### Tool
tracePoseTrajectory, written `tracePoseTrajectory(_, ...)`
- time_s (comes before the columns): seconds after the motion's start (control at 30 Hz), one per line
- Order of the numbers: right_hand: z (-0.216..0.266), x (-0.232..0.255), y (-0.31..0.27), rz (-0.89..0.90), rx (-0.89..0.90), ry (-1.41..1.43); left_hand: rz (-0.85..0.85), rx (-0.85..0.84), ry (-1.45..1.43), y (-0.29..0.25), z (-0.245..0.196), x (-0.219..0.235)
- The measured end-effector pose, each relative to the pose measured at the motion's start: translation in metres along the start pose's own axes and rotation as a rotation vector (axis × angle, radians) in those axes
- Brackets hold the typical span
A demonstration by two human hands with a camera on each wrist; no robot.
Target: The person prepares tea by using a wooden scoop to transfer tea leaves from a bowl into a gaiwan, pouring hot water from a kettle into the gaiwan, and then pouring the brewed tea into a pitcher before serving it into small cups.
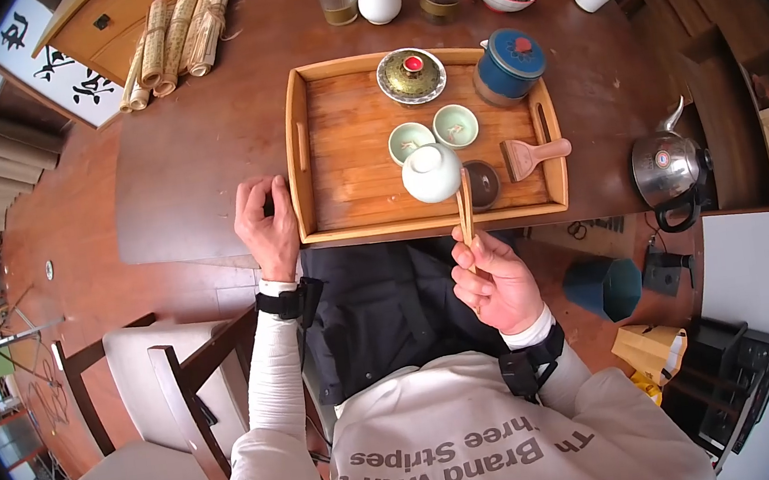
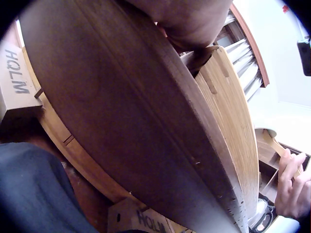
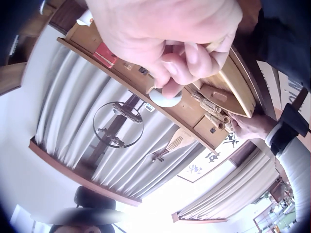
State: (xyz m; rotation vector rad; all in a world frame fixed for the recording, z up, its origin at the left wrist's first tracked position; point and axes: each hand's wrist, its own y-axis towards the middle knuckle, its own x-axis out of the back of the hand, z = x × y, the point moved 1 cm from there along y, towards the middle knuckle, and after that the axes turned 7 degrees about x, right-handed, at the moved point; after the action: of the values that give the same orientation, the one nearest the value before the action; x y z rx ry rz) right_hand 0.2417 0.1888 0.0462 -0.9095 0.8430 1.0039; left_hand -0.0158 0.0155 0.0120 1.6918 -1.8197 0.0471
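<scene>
Wood of a dark brown tone forms the table (image 1: pixel 193 167), on which a rimmed wooden tray (image 1: pixel 348 139) is set near the person's edge. A steel kettle (image 1: pixel 669 169) is placed well to the right of the tray. The left hand (image 1: pixel 268 227) is rested on the table just beside the tray's left wall; its fingers are loosely curled, with nothing seen held. By the right hand (image 1: pixel 497 279), wooden tongs (image 1: pixel 467 215) are gripped between thumb and bent fingers. At the tray's far right corner a blue lidded pot (image 1: pixel 509 66) is stood, and to its left a patterned lidded bowl (image 1: pixel 411 76) is placed. A wooden-handled brush (image 1: pixel 537 154) is laid near the right wall, its handle reaching over the rim. At the tongs' tips a white cup (image 1: pixel 432 174) is held over the near half of the tray, its rounded outside turned up; whether anything beneath is touched cannot be told. By it a dark saucer (image 1: pixel 483 184) is partly hidden. Beyond it, two pale green cups (image 1: pixel 455 126) are set close together.
</scene>
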Motion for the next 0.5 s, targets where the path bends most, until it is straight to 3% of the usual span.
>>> tracePoseTrajectory(0.5,-0.003,0.0009,0.0031,0.001,-0.074,0.155,0.013,0.015,0.034,0.0006,-0.0041,0.0037)
